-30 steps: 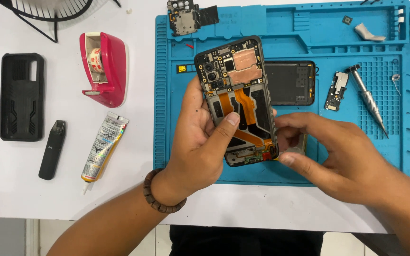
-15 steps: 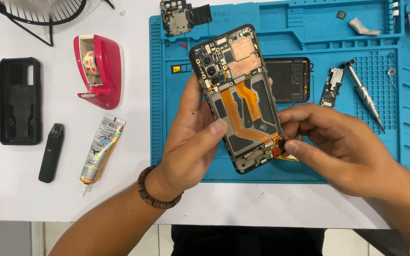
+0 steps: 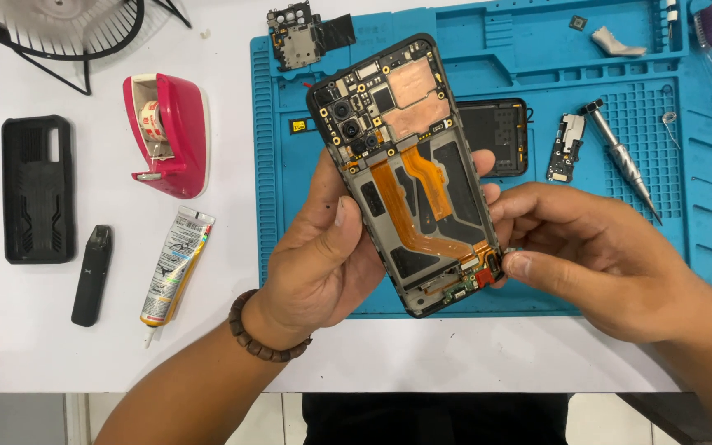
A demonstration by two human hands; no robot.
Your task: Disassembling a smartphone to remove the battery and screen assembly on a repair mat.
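A person's two bare hands hold an opened black smartphone with its back cover off (image 3: 409, 173), circuit boards, copper shielding and orange ribbon cables exposed, tilted above a blue silicone repair mat (image 3: 702, 247). The left hand (image 3: 323, 264), with a brown wooden bead bracelet (image 3: 261, 334) on its wrist, wraps around the phone's left edge from below, thumb lying across the inner frame. The right hand (image 3: 595, 255) is closed at the phone's lower right corner, thumb and fingertips pinched together at the small board there; whether they hold some tiny part cannot be told.

On the white table (image 3: 232, 354) to the left lie a squeezed tube of adhesive (image 3: 176, 265), a slim black stick-shaped device (image 3: 92, 274) and a black ribbed phone case (image 3: 38, 188). Further back stands a pink tape dispenser (image 3: 170, 132).

On the mat behind the phone lies a black flat rectangular panel (image 3: 500, 136), partly hidden, with a small circuit board (image 3: 568, 147) and a metal screwdriver (image 3: 624, 161) to its right. At the mat's far edge sits a detached metal-shielded board (image 3: 298, 37). A black wire fan guard (image 3: 59, 25) shows at the top left.
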